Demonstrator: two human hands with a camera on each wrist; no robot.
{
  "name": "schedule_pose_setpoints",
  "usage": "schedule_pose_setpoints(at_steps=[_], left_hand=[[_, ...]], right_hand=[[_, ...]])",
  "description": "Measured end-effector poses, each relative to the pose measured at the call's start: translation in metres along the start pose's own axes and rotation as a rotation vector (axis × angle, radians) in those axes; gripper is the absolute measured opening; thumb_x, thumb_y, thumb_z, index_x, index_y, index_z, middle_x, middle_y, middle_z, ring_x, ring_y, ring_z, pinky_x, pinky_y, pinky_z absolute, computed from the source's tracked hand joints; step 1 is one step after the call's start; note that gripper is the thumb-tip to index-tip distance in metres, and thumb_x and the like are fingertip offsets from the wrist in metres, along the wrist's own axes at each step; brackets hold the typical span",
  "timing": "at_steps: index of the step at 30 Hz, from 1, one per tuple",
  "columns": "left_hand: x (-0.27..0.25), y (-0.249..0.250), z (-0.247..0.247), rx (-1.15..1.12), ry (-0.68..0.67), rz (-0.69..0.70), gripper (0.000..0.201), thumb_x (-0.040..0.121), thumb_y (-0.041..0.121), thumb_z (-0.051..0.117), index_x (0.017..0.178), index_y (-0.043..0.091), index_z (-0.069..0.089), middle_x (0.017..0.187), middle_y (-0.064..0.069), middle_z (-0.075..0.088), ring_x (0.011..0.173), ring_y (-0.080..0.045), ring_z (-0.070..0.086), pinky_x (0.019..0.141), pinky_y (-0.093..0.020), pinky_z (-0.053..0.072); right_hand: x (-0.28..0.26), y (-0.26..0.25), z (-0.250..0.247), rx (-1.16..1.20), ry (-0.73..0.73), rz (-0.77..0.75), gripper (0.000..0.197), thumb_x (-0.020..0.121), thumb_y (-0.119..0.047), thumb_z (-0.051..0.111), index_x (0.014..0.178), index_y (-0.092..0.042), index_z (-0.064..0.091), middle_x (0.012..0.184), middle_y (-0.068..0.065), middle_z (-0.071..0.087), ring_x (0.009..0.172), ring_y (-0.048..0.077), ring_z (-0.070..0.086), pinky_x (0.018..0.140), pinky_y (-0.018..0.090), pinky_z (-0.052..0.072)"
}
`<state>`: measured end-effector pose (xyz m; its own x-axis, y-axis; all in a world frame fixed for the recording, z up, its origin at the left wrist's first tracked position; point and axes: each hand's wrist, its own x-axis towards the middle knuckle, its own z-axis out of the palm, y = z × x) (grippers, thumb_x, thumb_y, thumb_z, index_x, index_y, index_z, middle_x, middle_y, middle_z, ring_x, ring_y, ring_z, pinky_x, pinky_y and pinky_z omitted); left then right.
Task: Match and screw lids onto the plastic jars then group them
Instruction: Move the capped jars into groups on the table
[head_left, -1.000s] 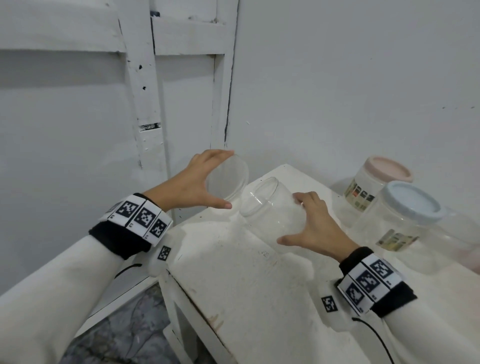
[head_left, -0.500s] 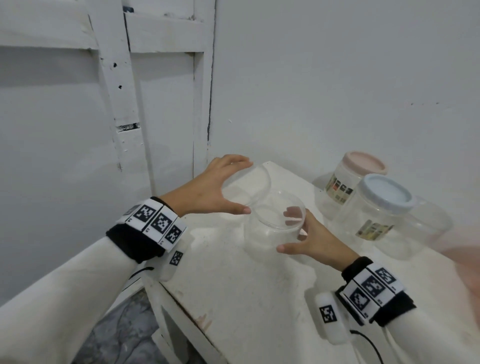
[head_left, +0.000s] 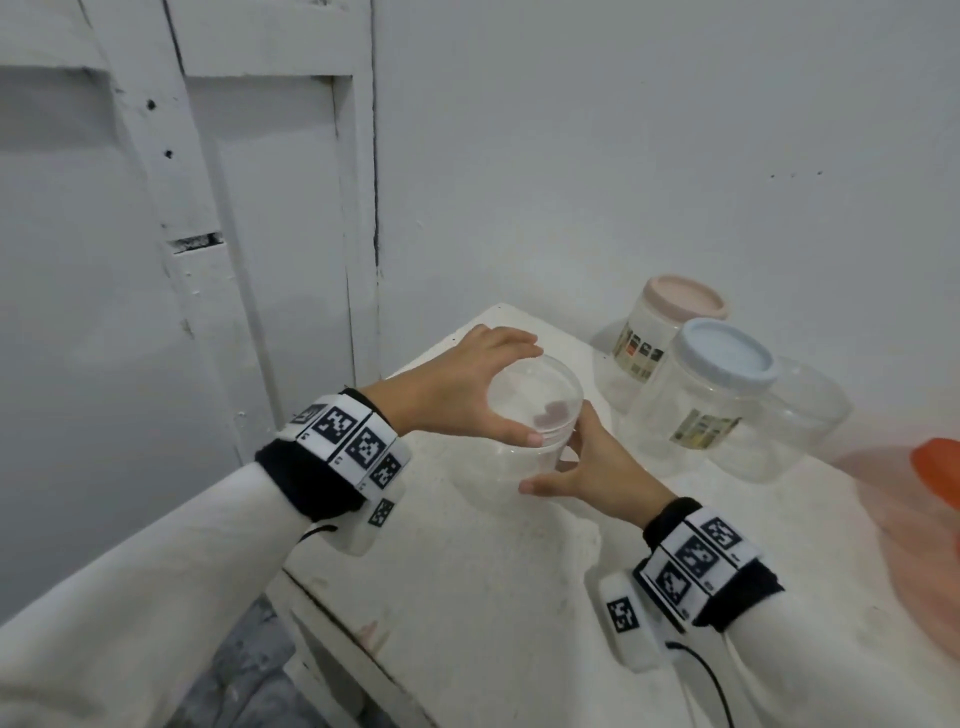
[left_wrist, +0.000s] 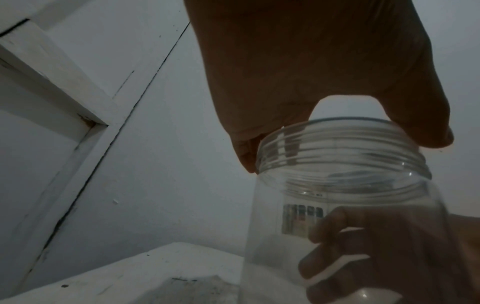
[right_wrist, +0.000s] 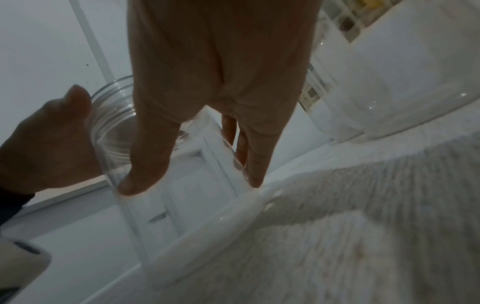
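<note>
Clear lid (head_left: 535, 397) now over clear jar (head_left: 511, 467) — lidded jars (head_left: 701, 410) near.

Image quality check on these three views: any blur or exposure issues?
Head view: evenly lit, sharp centre, orange lid smeared at the right edge. Left wrist view: left hand backlit and dark, clear jar sharp. Right wrist view: dim, table streaked with blur.

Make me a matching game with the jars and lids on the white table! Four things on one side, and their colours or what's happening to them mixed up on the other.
Things:
1. clear lid
2. clear jar
3. back jar
4. front jar

States:
A. pale blue lid on
B. held by the right hand
C. pink lid on
D. held by the left hand over the open jar

Pairs: 1-D, 2-B, 3-C, 4-A
</note>
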<state>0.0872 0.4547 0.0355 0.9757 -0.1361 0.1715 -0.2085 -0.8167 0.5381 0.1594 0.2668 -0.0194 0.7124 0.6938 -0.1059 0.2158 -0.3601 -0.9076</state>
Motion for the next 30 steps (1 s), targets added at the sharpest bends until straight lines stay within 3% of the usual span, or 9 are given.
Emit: schedule_pose_setpoints(at_steps=[2,9,13,17,22,26,28,30], left_hand=[[0.001,0.001,0.0,0.02,-0.01,-0.007,0.087,0.07,0.045,0.077,0.141,0.017,0.034,0.148,0.007,0.028,0.134,-0.008,0.016,0.112,-0.024,0.018],[0.004,-0.001,-0.001,0.042,-0.099,-0.014,0.094,0.066,0.041,0.081,0.143,0.019,0.032,0.145,0.012,0.029,0.132,-0.002,0.014,0.104,-0.013,0.014],[0.01,-0.001,-0.007,0.086,-0.165,-0.018,0.098,0.061,0.041,0.084,0.142,0.021,0.032,0.143,0.012,0.03,0.132,-0.004,0.019,0.109,-0.019,0.019],[0.009,0.001,0.002,0.139,-0.06,-0.016,0.098,0.055,0.05,0.084,0.136,0.017,0.039,0.135,0.006,0.04,0.125,-0.01,0.028,0.105,-0.022,0.026],[0.005,-0.001,0.009,0.081,-0.011,-0.021,0.096,0.057,0.049,0.083,0.136,0.017,0.039,0.136,0.007,0.039,0.126,-0.01,0.027,0.104,-0.021,0.025],[-0.003,-0.006,0.011,-0.023,-0.019,-0.058,0.119,0.054,0.047,0.085,0.147,0.022,0.016,0.151,0.007,0.018,0.139,-0.008,0.014,0.112,-0.023,0.017],[-0.011,-0.014,0.015,-0.129,0.011,-0.083,0.13,0.051,0.043,0.087,0.148,0.023,0.002,0.154,0.009,0.005,0.14,-0.004,0.005,0.113,-0.024,0.012],[-0.019,-0.023,0.019,-0.234,0.014,-0.145,0.133,0.052,0.038,0.088,0.147,0.027,-0.005,0.153,0.015,0.0,0.139,0.0,0.004,0.112,-0.022,0.011]], right_hand=[[-0.001,0.0,0.0,0.002,0.0,0.003,0.091,0.059,-0.019,0.088,0.128,-0.026,0.029,0.131,-0.009,0.042,0.125,0.009,0.042,0.1,0.035,0.046],[0.0,0.001,-0.001,0.001,0.002,0.007,0.087,0.06,-0.017,0.088,0.126,-0.023,0.032,0.125,-0.009,0.045,0.122,0.009,0.044,0.097,0.032,0.048],[0.001,0.0,-0.002,-0.035,0.009,0.002,0.087,0.058,-0.018,0.089,0.125,-0.025,0.034,0.123,-0.009,0.046,0.12,0.009,0.045,0.09,0.026,0.051],[0.001,-0.003,-0.001,-0.083,0.039,-0.006,0.086,0.056,-0.02,0.09,0.123,-0.023,0.035,0.121,-0.007,0.047,0.116,0.011,0.047,0.083,0.022,0.051],[0.001,-0.003,-0.001,-0.089,0.008,-0.001,0.087,0.059,-0.018,0.088,0.124,-0.023,0.031,0.122,-0.009,0.044,0.12,0.011,0.045,0.086,0.019,0.049],[-0.002,-0.013,-0.013,-0.131,-0.123,0.01,0.111,0.06,-0.018,0.086,0.141,-0.019,0.011,0.136,-0.007,0.03,0.126,0.009,0.034,0.097,0.015,0.037],[-0.006,-0.025,-0.023,-0.156,-0.087,-0.028,0.12,0.054,-0.03,0.084,0.145,-0.018,0.006,0.142,-0.005,0.024,0.129,0.008,0.03,0.104,0.019,0.031],[-0.01,-0.043,-0.034,-0.203,-0.023,-0.099,0.115,0.053,-0.04,0.079,0.143,-0.019,0.012,0.142,-0.007,0.024,0.128,0.007,0.032,0.106,0.023,0.031]])
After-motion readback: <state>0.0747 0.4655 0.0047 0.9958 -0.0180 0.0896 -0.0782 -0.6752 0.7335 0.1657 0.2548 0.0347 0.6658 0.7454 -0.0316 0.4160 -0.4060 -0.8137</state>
